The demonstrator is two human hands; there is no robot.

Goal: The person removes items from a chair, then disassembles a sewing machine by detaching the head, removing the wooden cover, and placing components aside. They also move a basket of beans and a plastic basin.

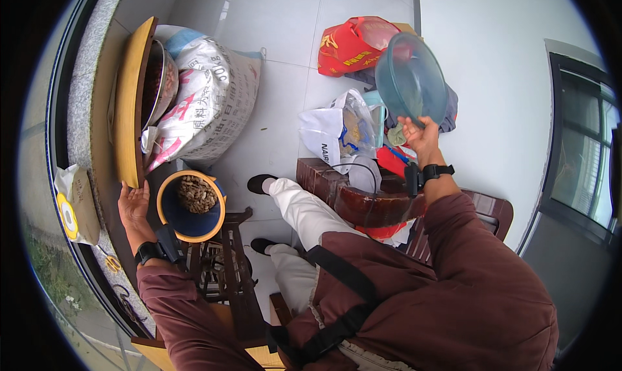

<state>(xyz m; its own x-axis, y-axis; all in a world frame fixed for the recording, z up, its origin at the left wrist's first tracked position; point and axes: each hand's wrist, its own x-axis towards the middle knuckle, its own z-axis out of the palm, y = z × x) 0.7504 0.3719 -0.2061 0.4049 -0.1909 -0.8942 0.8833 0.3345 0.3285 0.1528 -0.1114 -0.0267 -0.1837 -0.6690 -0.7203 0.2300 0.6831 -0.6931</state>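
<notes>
The floor (282, 21) consists of pale, glossy tiles with thin joints; a narrow light reflection (225, 8) shows near the upper edge. A plain white wall (492, 66) bounds the right side, adjoining a dark-framed glazed panel (573, 134). At left, a speckled stone sill (83, 105) borders a window (39, 176), with greenery (55, 274) outside. A dark slatted wooden chair (495, 215) stands against the wall.

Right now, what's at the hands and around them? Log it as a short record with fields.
left hand: fingertips at the near end of the wooden board; whether it grips is unclear
right hand: holds the translucent teal basin by its rim
right of left hand: blue bucket containing brown pieces
beyond bucket: white printed sack
partly behind basin: red bag
</notes>
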